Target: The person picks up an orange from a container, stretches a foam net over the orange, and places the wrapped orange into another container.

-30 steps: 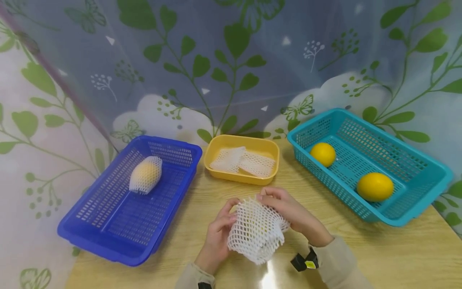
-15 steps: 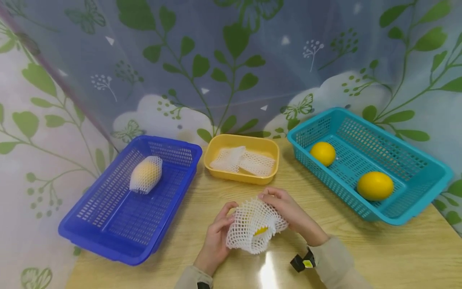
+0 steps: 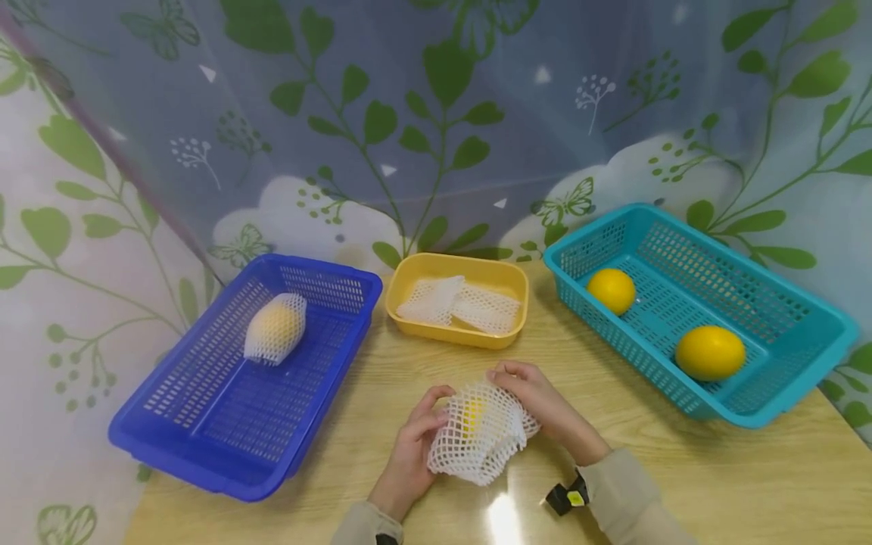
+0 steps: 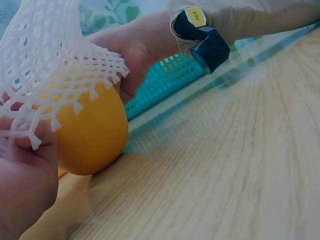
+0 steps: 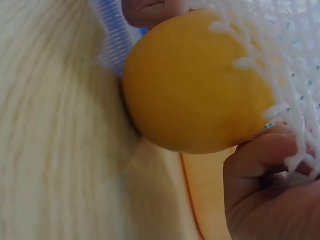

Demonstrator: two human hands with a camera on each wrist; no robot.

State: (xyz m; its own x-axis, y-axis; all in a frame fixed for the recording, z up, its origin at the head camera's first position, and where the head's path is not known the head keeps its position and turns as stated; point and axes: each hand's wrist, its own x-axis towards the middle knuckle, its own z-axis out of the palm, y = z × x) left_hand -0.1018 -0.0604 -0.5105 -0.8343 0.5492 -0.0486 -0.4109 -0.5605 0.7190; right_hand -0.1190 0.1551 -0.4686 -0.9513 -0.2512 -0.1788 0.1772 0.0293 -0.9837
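Observation:
In the head view my left hand (image 3: 411, 445) grips the left side of a white foam fruit net (image 3: 470, 446). My right hand (image 3: 548, 401) pinches the net's upper right edge. Inside it, a yellow fruit (image 4: 95, 135) is partly covered; its lower end pokes out bare beneath the net's frayed rim in the left wrist view. The right wrist view has the same smooth fruit (image 5: 195, 85) between the two hands, close to the wooden tabletop. Behind the net, some of my fingertips are hidden.
A blue basket (image 3: 327, 393) at left holds a netted fruit (image 3: 275, 329). At the back, a yellow tray (image 3: 456, 335) holds foam nets (image 3: 484, 306). At right, a teal basket (image 3: 783, 363) holds two yellow fruits (image 3: 711, 353). A patterned cloth stands behind.
The net's loose lower end has drawn up and bunched. Yellow briefly showed at its opening; now it shows through the upper mesh. My right hand has shifted slightly left and down.

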